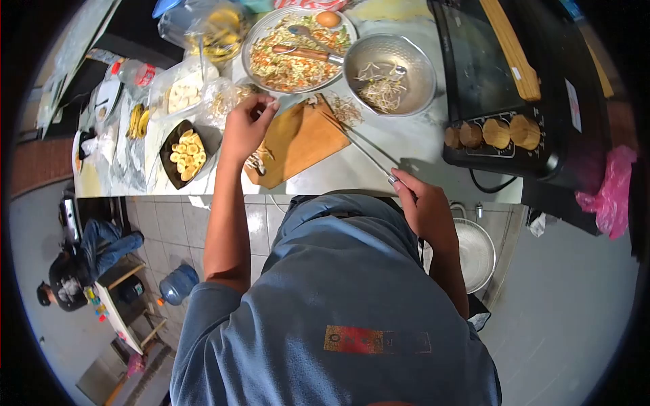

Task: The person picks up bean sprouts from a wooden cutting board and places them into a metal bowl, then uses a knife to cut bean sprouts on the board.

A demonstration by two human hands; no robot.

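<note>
1. The left hand (pixel 245 128) hovers over the far-left corner of the wooden cutting board (pixel 298 142), fingers bunched together at the tips — pinching something pale and thin, too small to identify.
2. The right hand (pixel 421 203) sits near the counter's front edge, fingers curled tight around the handle end of long metal tongs (pixel 359 142); the tongs run diagonally up-left, their tips reaching the board's far edge beside a scatter of bean sprouts (pixel 347 108).
3. The board lies on the pale counter (pixel 406 139), a small heap of scraps at its near-left corner.
4. Behind it stand a metal bowl (pixel 413 57) holding sprouts and a wide plate of shredded vegetables (pixel 288 64) — an egg and a wooden-handled utensil rest on the plate.
5. A dark dish of banana slices (pixel 187 153) sits left of the board.
</note>
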